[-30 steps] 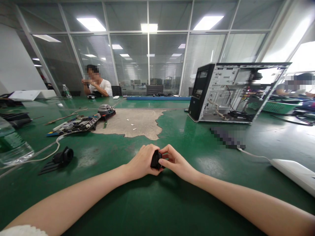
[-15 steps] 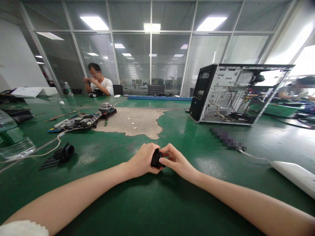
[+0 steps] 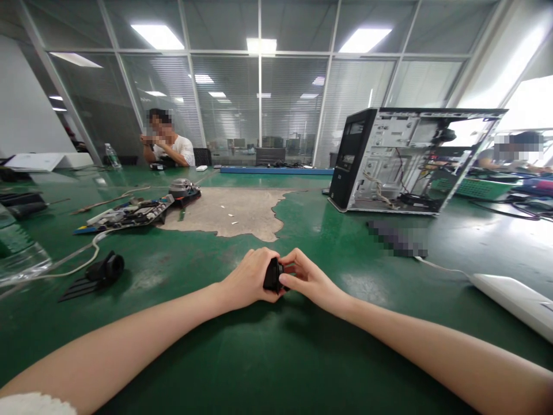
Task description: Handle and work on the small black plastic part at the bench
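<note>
Two-handed hold on a small black part (image 3: 271, 276), near the front of the green desk (image 3: 337, 369). Your left hand (image 3: 248, 278) was wrapped around the part from its left side, back of the hand uppermost; its fingers were curled close, though their far ends were hidden. Your right hand (image 3: 313, 285) met the opposite side in a narrow pinch, thumb in front and bent fingers (image 3: 302, 260) above and behind. The part lay between the two palms; whether its underside touched the desk could not be told. Compared with half a second earlier, the surroundings had shifted slightly leftward, consistent with a small turn of your head, while the grip had hardly altered; this suggested steady handling in place rather than carrying. To the left, well apart from your hands, lay a black slatted piece with a round collar (image 3: 106, 270), and beyond it a circuit board (image 3: 129, 214). Ahead, the desk's green covering gave way to a bare patch (image 3: 254, 213) with ragged edges. An open computer case (image 3: 352, 161) stood to the right, and a white device (image 3: 514, 305) lay nearer your right forearm.
</note>
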`<state>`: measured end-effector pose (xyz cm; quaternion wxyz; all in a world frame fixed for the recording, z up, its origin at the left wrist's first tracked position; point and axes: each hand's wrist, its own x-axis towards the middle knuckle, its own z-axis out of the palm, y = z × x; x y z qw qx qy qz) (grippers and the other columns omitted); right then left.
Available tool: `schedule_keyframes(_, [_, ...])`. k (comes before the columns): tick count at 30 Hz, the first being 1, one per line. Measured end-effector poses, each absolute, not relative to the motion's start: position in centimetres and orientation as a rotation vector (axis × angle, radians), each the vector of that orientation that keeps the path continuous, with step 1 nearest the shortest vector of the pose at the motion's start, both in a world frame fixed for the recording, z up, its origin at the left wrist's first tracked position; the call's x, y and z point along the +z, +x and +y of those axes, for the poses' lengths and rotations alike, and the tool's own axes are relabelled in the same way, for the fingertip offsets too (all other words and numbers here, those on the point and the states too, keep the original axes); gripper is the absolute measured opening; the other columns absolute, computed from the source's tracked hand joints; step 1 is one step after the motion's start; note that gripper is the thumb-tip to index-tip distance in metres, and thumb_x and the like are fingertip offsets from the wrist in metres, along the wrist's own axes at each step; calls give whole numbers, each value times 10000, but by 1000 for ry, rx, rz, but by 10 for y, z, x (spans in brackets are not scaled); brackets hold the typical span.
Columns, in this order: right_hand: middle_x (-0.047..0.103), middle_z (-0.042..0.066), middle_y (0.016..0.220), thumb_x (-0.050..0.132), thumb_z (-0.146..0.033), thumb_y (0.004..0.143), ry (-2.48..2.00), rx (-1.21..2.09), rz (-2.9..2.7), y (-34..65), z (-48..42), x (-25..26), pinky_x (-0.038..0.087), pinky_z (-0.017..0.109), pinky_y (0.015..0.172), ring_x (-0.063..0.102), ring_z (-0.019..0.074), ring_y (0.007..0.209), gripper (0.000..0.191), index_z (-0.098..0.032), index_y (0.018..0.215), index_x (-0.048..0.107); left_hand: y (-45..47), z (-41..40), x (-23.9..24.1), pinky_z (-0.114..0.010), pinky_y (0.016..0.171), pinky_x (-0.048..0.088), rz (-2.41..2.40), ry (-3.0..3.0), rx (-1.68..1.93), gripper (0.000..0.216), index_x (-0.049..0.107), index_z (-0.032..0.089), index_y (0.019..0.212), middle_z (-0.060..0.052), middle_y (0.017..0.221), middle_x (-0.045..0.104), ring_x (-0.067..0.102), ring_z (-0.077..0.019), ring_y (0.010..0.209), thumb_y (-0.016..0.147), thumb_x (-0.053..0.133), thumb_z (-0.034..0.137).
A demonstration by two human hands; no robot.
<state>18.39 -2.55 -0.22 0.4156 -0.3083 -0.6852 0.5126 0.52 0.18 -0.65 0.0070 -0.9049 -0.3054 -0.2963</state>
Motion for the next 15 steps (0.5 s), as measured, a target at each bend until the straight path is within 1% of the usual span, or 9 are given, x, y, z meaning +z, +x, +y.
schedule_keyframes(3, [517, -8, 846, 599, -349, 754, -837, 1244, -1697, 181, -24, -2, 472, 263, 644, 547, 119, 751, 245, -201, 872, 443, 5, 2, -6, -361, 752, 394, -971, -2843, -925, 536, 379, 173, 1039, -68, 955, 529, 521, -235, 855, 608, 649, 342])
schedule_keyframes(7, [525, 14, 894, 588, -351, 761, -910, 1229, -1716, 181, -22, -3, 479, 288, 666, 556, 134, 775, 258, -191, 911, 452, 5, 2, -5, -359, 747, 394, -996, -2852, -924, 535, 389, 170, 1034, -68, 950, 532, 522, -235, 848, 609, 649, 365])
schedule_keyframes(10, [526, 12, 916, 617, -327, 742, -838, 1255, -1759, 184, -22, -4, 486, 288, 672, 563, 147, 822, 274, -203, 920, 448, 5, 2, -6, -357, 744, 395, -999, -2851, -921, 528, 388, 173, 1037, -68, 962, 528, 522, -230, 842, 608, 646, 343])
schedule_keyframes(13, [527, 0, 912, 651, -305, 715, -781, 1286, -1765, 185, -24, -3, 490, 274, 662, 568, 136, 806, 314, -218, 923, 432, 6, 3, -7, -359, 740, 399, -1001, -2846, -913, 529, 386, 174, 1036, -71, 966, 525, 522, -232, 839, 600, 648, 323])
schedule_keyframes(15, [523, -3, 891, 630, -323, 733, -783, 1277, -1745, 185, -24, -2, 490, 268, 657, 566, 131, 795, 276, -214, 900, 439, 6, 3, -7, -364, 745, 400, -994, -2846, -922, 534, 385, 176, 1035, -73, 973, 524, 522, -236, 849, 599, 650, 331])
